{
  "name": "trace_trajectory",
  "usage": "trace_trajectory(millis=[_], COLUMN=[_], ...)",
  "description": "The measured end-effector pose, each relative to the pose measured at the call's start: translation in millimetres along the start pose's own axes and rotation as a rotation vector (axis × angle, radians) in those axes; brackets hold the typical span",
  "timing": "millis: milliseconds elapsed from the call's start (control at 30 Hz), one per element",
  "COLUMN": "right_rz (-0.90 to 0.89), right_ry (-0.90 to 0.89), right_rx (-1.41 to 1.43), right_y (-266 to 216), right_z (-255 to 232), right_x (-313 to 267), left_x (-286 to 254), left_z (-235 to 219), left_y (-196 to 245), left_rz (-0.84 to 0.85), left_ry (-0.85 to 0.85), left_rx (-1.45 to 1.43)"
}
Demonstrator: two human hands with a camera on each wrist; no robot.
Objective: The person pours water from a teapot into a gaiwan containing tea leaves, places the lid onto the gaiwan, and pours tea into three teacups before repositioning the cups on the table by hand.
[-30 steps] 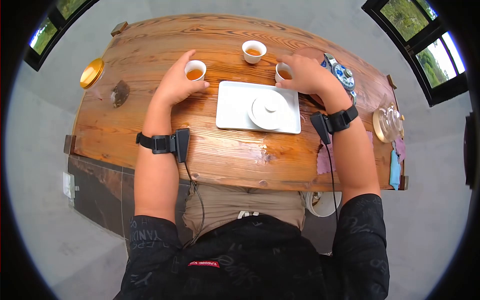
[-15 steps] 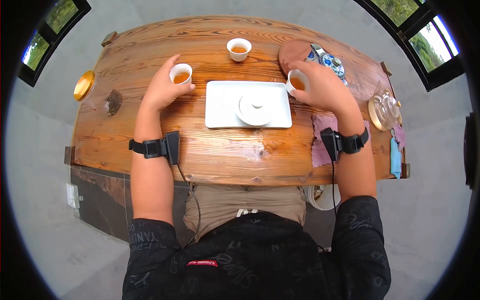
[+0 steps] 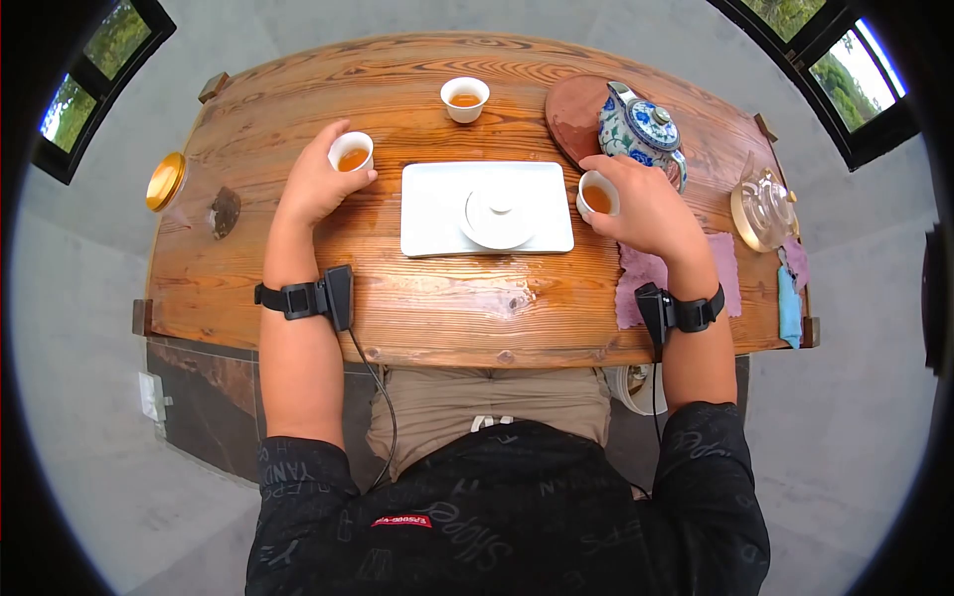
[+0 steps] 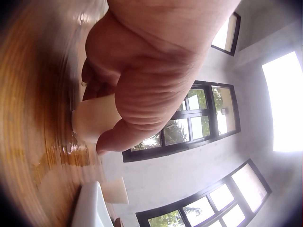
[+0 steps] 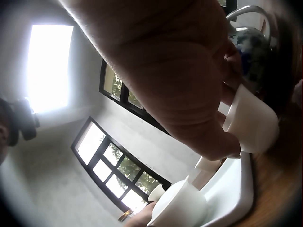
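Note:
My left hand (image 3: 323, 181) grips a small white teacup (image 3: 352, 152) of amber tea to the left of the tray, thumb and fingers around its sides. In the left wrist view that teacup (image 4: 94, 118) stands upright at the wooden tabletop. My right hand (image 3: 646, 207) holds another teacup (image 3: 597, 197) with tea by its sides, just right of the white tray (image 3: 422, 238). This teacup (image 5: 255, 120) looks tilted in the right wrist view. A third filled teacup (image 3: 464, 99) stands farther back. On the tray sits a white lidded gaiwan (image 3: 497, 221).
A blue-and-white teapot (image 3: 641, 129) stands by a round brown board (image 3: 566, 114) at the back right. A glass pot (image 3: 763, 211), a pink cloth (image 3: 631, 288) and a blue cloth (image 3: 790, 308) lie along the right side. At far left is a yellow-lidded jar (image 3: 166, 182).
My right hand has carried its teacup from behind the tray's right end round to the tray's right side, nearer me. The left hand stays around its teacup; the head view has shifted slightly.

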State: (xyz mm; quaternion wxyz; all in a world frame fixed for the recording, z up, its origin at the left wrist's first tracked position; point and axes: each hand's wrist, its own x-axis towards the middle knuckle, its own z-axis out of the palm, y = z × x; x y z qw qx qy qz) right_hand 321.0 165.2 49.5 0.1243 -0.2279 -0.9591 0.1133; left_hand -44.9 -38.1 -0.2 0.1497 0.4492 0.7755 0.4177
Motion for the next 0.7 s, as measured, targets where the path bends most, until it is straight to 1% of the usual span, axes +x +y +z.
trace_trajectory(millis=[133,200,333,400,500,700], right_rz=[-0.006,0.034,0.046,0.025,0.009,0.031], right_ry=[0.017,-0.04,-0.057,-0.01,0.001,-0.001], right_rx=[0.012,-0.007,0.015,0.024,0.037,0.05], right_y=[-0.1,-2.4,-2.8,-2.1,-0.3,-1.5], right_z=[1.4,-1.6,-1.4,1.0,2.7,1.2], right_x=[1.2,1.8,1.6,0.5,-0.3,-3.7], left_x=[0.1,0.5,0.3,-1.3,-1.9,-1.5], left_z=[0.5,0.5,0.6,0.7,0.3,-0.2], left_y=[-0.3,-1.4,-1.5,2.0,3.9,5.3], left_rz=[0.003,0.004,0.001,0.0,0.0,0.01], left_ry=[0.014,0.013,0.007,0.012,0.012,0.0], left_rx=[0.001,-0.002,-0.004,0.001,0.007,0.017])
